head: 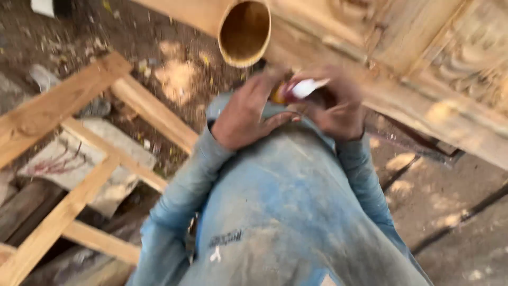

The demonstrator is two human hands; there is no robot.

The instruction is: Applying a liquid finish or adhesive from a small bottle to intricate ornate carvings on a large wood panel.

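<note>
Head view, looking down: a big carved wooden panel (423, 69) slopes across the top right, and a frame of pale wooden beams (79, 159) lies on the dirt floor (450, 212) at left. Dusty blue denim fills the middle. Above it hangs a hollow bamboo tube (245, 32), open end toward us, nothing visible inside. Both hands meet just below it: left hand (246, 114) curled, right hand (336, 108) closed around a small tube (296, 90), red and yellow body, white tip, blurred.
</note>
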